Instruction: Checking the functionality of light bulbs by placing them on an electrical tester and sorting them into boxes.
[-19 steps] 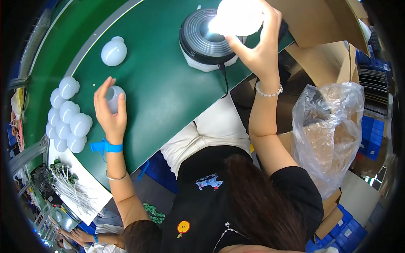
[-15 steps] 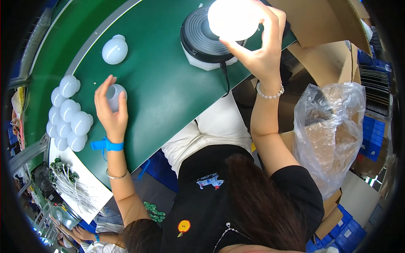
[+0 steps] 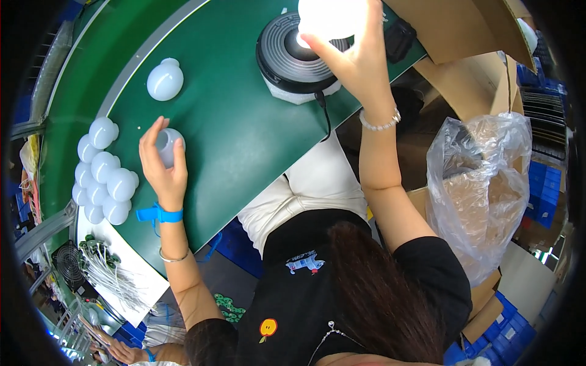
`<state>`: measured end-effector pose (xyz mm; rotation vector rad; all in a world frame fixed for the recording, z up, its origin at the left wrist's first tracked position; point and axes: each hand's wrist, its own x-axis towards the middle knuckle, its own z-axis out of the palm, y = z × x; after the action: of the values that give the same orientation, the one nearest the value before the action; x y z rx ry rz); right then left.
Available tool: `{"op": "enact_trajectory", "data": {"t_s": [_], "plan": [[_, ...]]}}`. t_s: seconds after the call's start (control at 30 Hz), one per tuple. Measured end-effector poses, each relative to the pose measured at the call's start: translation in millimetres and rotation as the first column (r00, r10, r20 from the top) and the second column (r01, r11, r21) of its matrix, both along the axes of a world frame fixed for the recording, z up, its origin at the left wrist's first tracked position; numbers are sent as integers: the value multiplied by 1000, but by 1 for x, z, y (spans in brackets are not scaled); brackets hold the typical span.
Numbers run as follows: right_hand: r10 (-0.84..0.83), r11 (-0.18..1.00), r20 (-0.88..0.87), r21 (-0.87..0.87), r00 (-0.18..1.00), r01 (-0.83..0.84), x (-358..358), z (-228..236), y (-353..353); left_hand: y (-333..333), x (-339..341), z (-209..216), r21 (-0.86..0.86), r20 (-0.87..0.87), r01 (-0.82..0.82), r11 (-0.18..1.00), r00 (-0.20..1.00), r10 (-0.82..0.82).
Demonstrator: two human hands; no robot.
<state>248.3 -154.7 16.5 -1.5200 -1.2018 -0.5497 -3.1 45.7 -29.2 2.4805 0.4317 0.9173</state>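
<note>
Beside the glowing white globe (image 3: 332, 15), my right hand (image 3: 363, 70) has thumb and fingers closed around its side. The globe sits over a round black ribbed device (image 3: 293, 58); glare hides whether the two touch. My left hand (image 3: 162, 168) curves around a translucent white globe cover (image 3: 169, 149), fingers on one side and thumb on the other, on the green table (image 3: 226, 122). Farther off, a single white globe (image 3: 165, 81) with a short neck lies alone. Several more white globes (image 3: 105, 166) are clustered left of my left hand.
A black cable (image 3: 326, 113) runs from the device over the table edge. Near the device's right side lies a black object (image 3: 400, 39). Cardboard boxes (image 3: 458, 30) and a clear plastic bag (image 3: 476, 201) stand right. White wires (image 3: 113, 274) lie lower left, near a co-worker's hands (image 3: 119, 351).
My right hand and the glowing globe have shifted left and slightly away from me, uncovering the black object beside the device. My left hand has barely moved.
</note>
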Motion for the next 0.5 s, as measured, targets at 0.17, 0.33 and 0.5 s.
{"op": "enact_trajectory", "data": {"t_s": [0.17, 0.33, 0.5], "plan": [[-273, 934, -117, -271, 955, 233, -37, 24, -26, 4, -5, -3, -12, 4, -20, 1000, 1000, 20], [-197, 963, 291, -122, 936, 240, -2, -7, -15, 1, -3, -2, 17, -5, 21, 1000, 1000, -21], [-82, 942, 554, 315, 829, -117, 41, -41, 17, 0, -1, 0, 4, 3, 30, 1000, 1000, -30]]}}
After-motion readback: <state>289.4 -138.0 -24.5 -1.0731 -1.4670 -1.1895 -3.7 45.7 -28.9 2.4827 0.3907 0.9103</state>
